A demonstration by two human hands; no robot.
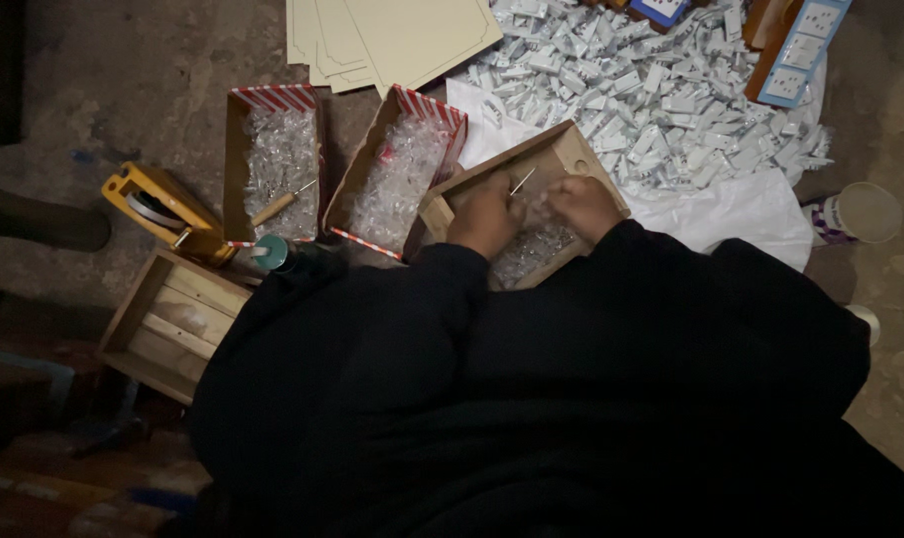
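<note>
Left hand [484,216] fingers curled, right hand [584,204] fingers bent, close together, dark sleeves

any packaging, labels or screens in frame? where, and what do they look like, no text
Left carton: upper left, open brown box, red-white striped edge, clear parts inside.
Middle carton: right of it, same striping, tilted.
Blue-white packs: top right, flat, on the white parts pile.
Paper cup: right edge, lying on its side, printed wrap.
Wooden box: centre, unprinted; left hand and right hand inside.
No screens.
</note>
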